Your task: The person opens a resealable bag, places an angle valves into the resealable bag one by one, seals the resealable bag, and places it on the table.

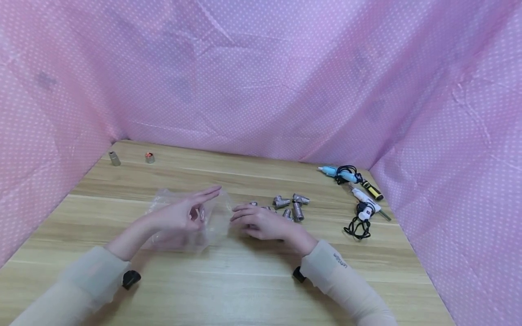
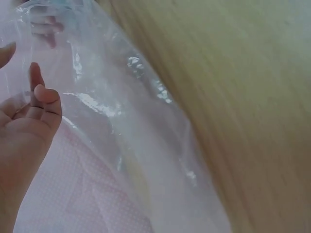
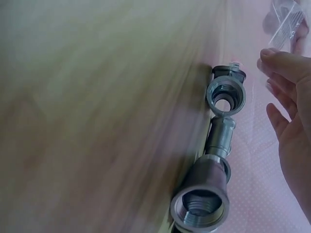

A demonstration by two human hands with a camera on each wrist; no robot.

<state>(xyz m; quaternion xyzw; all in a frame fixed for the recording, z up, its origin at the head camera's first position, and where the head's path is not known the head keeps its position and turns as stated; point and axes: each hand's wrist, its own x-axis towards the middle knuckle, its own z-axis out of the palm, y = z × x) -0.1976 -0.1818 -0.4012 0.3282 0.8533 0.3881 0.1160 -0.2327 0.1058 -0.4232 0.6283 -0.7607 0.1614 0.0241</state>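
A clear plastic bag spreads between both hands, its film creased and shiny. My left hand is at the bag, index finger stretched out and thumb apart from the fingers; in the left wrist view the film runs past its bent smaller fingers. With thumb and forefinger my right hand pinches the bag's right edge, where the plastic shows just beyond the thumb. Metal pipe fittings lie close by the right hand, some hidden behind it; one threaded opening faces the right wrist camera.
Two small metal fittings, a taller one and a short one, stand at the far left of the wooden table. To the right lie a blue glue gun, a yellow-and-black tool and a white corded tool. Pink dotted cloth surrounds the table.
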